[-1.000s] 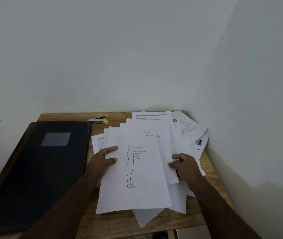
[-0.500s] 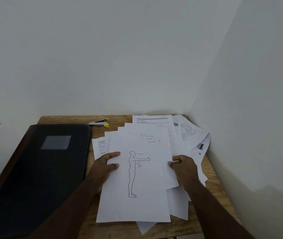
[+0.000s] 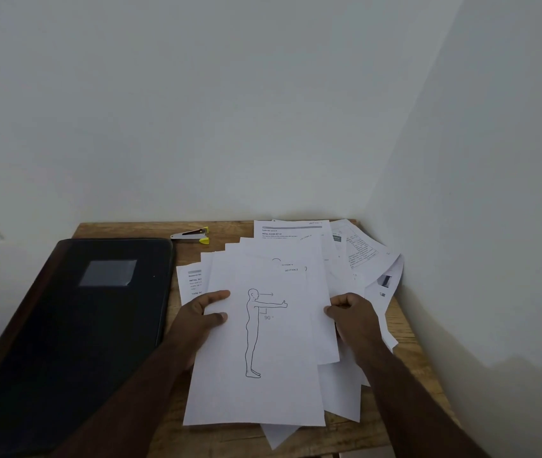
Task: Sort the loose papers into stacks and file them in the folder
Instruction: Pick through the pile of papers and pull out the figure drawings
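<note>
— Head view, left to right: what lay on the desk [image 3: 216, 438]?

— A closed black folder [image 3: 74, 332], then a stapler [image 3: 192, 235] at the back edge, then loose papers [image 3: 355, 259] fanned toward the corner.

— And the hands?

— The left hand [image 3: 198, 317] pinched the figure-drawing sheet [image 3: 263, 358] by its left edge; the right hand [image 3: 355, 317] gripped the sheets at their right edge.

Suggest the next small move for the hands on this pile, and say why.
Probably lift the figure-drawing sheet clear and set it down as the start of a stack. The left hand pinches its left edge, the right hand grips the edges of sheets at its right, the loose papers beneath lie fanned and unsorted, and the black folder is closed.
</note>
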